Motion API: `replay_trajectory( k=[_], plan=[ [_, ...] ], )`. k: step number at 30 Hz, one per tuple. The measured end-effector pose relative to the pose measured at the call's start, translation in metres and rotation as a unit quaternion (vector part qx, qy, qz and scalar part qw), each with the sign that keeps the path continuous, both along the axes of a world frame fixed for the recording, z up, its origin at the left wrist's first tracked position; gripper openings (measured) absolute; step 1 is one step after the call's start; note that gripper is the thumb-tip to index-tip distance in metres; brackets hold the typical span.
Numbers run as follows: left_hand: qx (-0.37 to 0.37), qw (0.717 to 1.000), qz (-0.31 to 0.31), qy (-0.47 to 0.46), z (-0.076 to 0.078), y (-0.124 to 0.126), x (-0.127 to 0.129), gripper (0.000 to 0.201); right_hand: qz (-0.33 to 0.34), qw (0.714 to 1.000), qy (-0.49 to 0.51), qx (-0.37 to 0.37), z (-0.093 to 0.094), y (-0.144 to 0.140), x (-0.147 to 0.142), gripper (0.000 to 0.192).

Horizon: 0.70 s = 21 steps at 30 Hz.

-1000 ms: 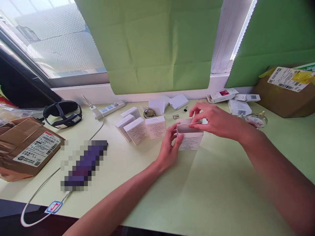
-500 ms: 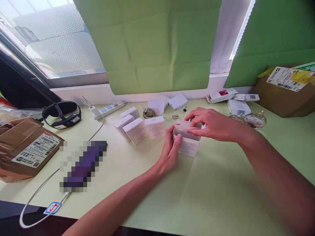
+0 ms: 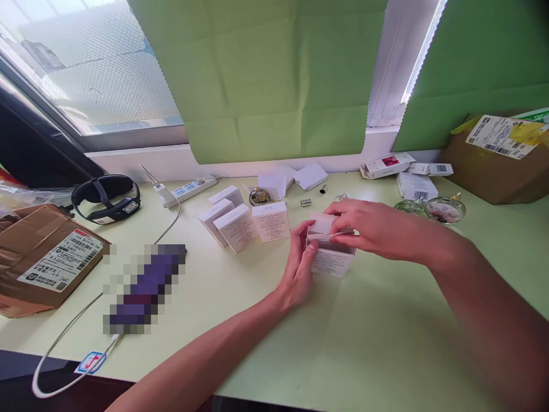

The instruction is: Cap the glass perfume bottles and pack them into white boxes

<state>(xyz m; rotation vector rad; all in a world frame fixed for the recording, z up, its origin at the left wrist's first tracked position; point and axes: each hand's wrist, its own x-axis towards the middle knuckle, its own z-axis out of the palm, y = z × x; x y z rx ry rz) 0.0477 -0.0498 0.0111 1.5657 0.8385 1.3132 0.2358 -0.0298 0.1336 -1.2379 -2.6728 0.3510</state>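
A: Starting with the largest?
B: Count one pale green tabletop [image 3: 386, 332], then two brown cardboard boxes with white labels [image 3: 47, 252], at far left and far right.
A: Next?
B: Add one black strapped headset [image 3: 115, 212], just beside the left-side box. Then two bare hands: left hand [image 3: 299, 266] wrapped around the left side of one open-topped white printed cardboard carton [image 3: 332, 262], right hand [image 3: 369, 229] pinching at its top edge.
A: Placed where?
B: Near the middle of the tabletop, right of four white printed card faces [image 3: 235, 228]. Impossible to tell whether separate cartons.
A: Smaller still?
B: Three small white cartons [image 3: 417, 187] at back right; three round glass bottles [image 3: 445, 210], two near the right wrist, one behind the card faces; two silver metal cylinders [image 3: 306, 202].
A: Changed since half a second ago?
B: Yes: right hand lower, open-topped carton slightly further right, more of its raised flap showing.
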Motion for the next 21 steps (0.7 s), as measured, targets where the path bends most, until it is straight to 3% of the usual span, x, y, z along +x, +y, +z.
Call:
replay_trajectory(
  k=[5,11,17,21],
  plan=[
    [-0.002,1.0,-0.007,0.0,-0.001,0.001,0.0,0.038,-0.042,0.998,-0.038,0.007,-0.004,-0.001,-0.007,0.031],
    [0.002,0.999,-0.028,-0.016,-0.001,0.003,0.002,0.04,-0.145,0.988,-0.058,0.011,-0.001,-0.003,-0.02,0.025],
    [-0.003,0.999,-0.036,-0.027,0.0,0.006,0.003,0.042,-0.233,0.972,-0.027,0.029,-0.002,0.001,-0.027,0.021],
    [0.012,1.0,-0.018,-0.019,-0.002,0.009,0.002,0.044,-0.202,0.975,0.019,0.088,-0.008,0.005,-0.024,0.016]
  ],
)
